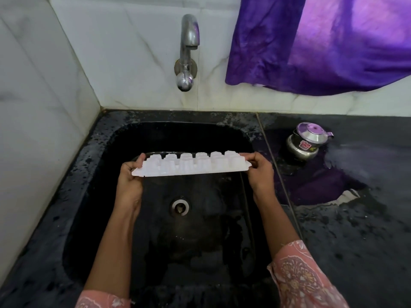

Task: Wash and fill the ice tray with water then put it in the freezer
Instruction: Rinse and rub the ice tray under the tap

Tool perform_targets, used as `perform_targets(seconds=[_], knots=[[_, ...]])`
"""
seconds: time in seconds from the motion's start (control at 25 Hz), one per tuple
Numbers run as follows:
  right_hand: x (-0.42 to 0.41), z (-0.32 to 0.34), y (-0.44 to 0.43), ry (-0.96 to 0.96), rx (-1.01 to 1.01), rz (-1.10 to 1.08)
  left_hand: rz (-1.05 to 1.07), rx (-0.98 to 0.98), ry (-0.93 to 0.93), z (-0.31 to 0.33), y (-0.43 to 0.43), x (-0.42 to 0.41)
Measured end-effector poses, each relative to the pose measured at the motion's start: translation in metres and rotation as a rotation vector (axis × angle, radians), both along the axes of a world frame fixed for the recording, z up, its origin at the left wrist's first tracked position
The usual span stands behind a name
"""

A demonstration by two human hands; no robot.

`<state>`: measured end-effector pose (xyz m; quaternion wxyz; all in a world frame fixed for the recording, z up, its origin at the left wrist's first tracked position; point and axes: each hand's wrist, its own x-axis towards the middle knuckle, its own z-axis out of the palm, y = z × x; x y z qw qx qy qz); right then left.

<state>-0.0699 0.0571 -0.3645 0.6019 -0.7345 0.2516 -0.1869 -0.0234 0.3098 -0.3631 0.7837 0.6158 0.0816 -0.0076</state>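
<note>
A white plastic ice tray [189,165] hangs level over the black sink [104,138], turned upside down so the bottoms of its cups point up. My left hand [130,176] grips its left end and my right hand [260,172] grips its right end. A chrome tap [189,38] juts from the tiled wall above and behind the tray. No water runs from it. The drain [180,206] lies below the tray.
A small steel pot with a lid [305,141] stands on the wet black counter [355,218] to the right of the sink. A purple cloth [311,41] hangs at the upper right. White tiled walls close off the left and back.
</note>
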Motion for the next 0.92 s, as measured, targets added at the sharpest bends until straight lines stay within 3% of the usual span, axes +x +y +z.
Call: perform_targets(seconds=[0.4, 0.72, 0.92], knots=[[-0.021, -0.006, -0.039, 0.053, 0.091, 0.056, 0.110, 0.262, 0.022, 0.012, -0.033, -0.038], [-0.056, -0.001, -0.101, 0.128, 0.138, -0.007, 0.112, 0.113, 0.048, 0.012, -0.099, -0.048], [-0.072, 0.000, -0.165, 0.254, 0.110, -0.053, -0.077, 0.042, 0.032, 0.000, -0.159, -0.060]])
